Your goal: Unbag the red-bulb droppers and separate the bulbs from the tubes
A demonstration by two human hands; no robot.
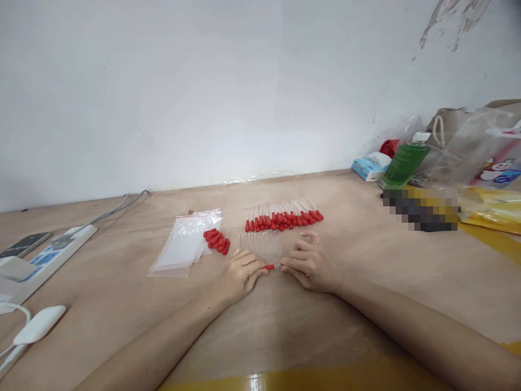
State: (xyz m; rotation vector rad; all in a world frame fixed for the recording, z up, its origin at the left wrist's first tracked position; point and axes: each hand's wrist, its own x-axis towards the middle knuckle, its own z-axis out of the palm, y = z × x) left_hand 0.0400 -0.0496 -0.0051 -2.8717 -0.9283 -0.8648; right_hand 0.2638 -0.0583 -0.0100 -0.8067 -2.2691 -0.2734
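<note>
My left hand [244,271] pinches a red rubber bulb [269,266], most of it hidden by the fingers. Facing it, my right hand [308,265] grips a thin clear dropper tube [278,266] whose end meets the bulb's mouth. Just beyond both hands lies a row of bare clear tubes [260,245]. Behind that row are several droppers with red bulbs [285,219], their bulbs toward me and their clear tubes pointing to the wall. A small heap of loose red bulbs [217,240] lies left of the tubes, at the edge of some clear zip bags [183,244].
At the left are a white power strip [52,260], a phone [26,244] and a white plug with a cable [40,326]. Toward the back right stand a green bottle [405,163], a blue tissue pack [369,167] and plastic bags [468,146]. A wall borders the table behind.
</note>
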